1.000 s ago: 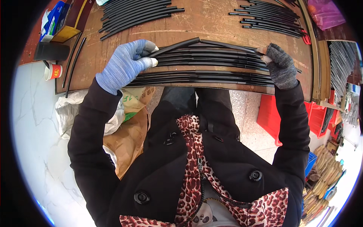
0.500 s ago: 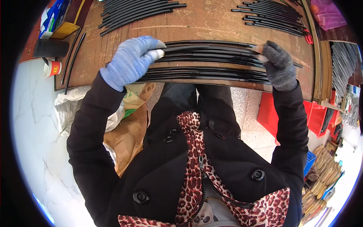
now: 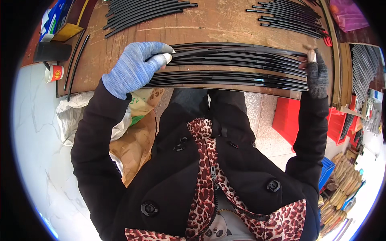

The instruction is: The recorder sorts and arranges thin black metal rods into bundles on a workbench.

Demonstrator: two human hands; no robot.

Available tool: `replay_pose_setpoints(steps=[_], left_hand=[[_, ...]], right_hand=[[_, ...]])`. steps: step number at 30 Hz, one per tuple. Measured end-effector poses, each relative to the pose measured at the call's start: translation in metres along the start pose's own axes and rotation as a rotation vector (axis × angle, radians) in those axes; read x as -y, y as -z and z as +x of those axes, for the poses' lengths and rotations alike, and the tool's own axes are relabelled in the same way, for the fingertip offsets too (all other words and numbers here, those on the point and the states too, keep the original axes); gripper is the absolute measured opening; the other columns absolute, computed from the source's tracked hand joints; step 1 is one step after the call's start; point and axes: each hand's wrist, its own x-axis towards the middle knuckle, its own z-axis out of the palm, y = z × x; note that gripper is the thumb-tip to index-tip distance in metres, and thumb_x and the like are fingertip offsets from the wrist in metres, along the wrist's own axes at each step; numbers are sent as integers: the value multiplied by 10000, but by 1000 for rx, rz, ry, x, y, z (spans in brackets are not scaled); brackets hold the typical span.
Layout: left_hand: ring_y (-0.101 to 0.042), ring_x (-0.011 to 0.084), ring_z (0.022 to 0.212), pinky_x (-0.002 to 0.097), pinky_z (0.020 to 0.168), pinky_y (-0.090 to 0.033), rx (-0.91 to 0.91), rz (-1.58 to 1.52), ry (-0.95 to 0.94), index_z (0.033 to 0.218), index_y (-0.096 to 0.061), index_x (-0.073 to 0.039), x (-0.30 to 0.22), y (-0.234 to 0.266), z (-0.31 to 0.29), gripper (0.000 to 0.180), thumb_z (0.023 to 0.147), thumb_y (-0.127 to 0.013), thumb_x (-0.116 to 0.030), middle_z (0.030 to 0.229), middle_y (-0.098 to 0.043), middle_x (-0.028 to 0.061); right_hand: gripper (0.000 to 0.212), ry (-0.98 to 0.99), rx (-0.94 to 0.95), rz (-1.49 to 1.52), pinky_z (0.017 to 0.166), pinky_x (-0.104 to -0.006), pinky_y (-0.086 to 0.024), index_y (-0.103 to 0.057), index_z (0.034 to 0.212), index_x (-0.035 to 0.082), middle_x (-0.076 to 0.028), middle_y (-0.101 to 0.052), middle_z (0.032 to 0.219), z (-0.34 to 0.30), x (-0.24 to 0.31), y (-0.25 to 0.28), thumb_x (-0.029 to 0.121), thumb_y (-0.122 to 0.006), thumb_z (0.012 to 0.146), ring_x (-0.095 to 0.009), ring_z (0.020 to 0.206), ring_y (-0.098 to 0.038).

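Note:
Several long, thin black rods [image 3: 241, 60] lie side by side across the table in front of me, with a second row of black rods [image 3: 225, 76] along the near edge. My left hand [image 3: 138, 66], in a blue knit glove with light fingertips, pinches the left end of a black rod at the far row. At the right end of that same row, my right hand [image 3: 317, 74], in a dark grey fingerless glove, closes thumb and fingers around a rod's end. Its fingertips are partly blurred. The pinched rod stretches between both hands, just over the others.
More black rods lie in bundles at the far left [image 3: 148, 14] and far right [image 3: 287, 16]. Two loose rods [image 3: 78, 66], a black cylinder [image 3: 52, 51] and a red-and-white paper cup [image 3: 54, 74] are on the left. Red bins [image 3: 286, 122] stand below the table's right side.
My right hand has slid to the right along the rods, to their right ends. My left hand has shifted slightly left and keeps its pinch.

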Motion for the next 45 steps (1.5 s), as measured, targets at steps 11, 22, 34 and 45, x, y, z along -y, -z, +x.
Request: replay_pose_setpoints(steps=[11,22,34,45], left_hand=[[-600,179,628,258,618,-483,-8,290,-317,938,-658,-23,-15,-34,12,203,741,-630,-62,800,-662,86],[-589,156,634,245,622,-479,-36,296,-54,895,-659,3,15,17,-8,163,746,-627,-56,777,-659,72],[-524,78,570,191,545,-445,-123,72,-113,892,-662,0,26,15,-15,147,757,-631,-51,674,-605,23],[-471,64,535,167,508,-405,38,-54,333,906,-647,28,5,15,-12,168,743,-616,3,663,-591,18]], right_hand=[[182,-242,513,784,471,-185,-428,-604,1018,63,-56,-604,715,-58,79,-74,95,-559,844,-79,528,-515],[203,-347,343,1010,464,-196,-383,-582,987,-20,-66,-560,626,-28,-11,-15,99,-505,842,-111,482,-462],[178,-435,284,903,498,-217,-406,-581,977,-18,-80,-557,653,-43,-11,-19,84,-530,840,-135,530,-484],[180,-401,211,1059,497,-223,-411,-576,990,-14,-81,-561,668,-45,-26,-20,63,-537,832,-136,536,-485]])
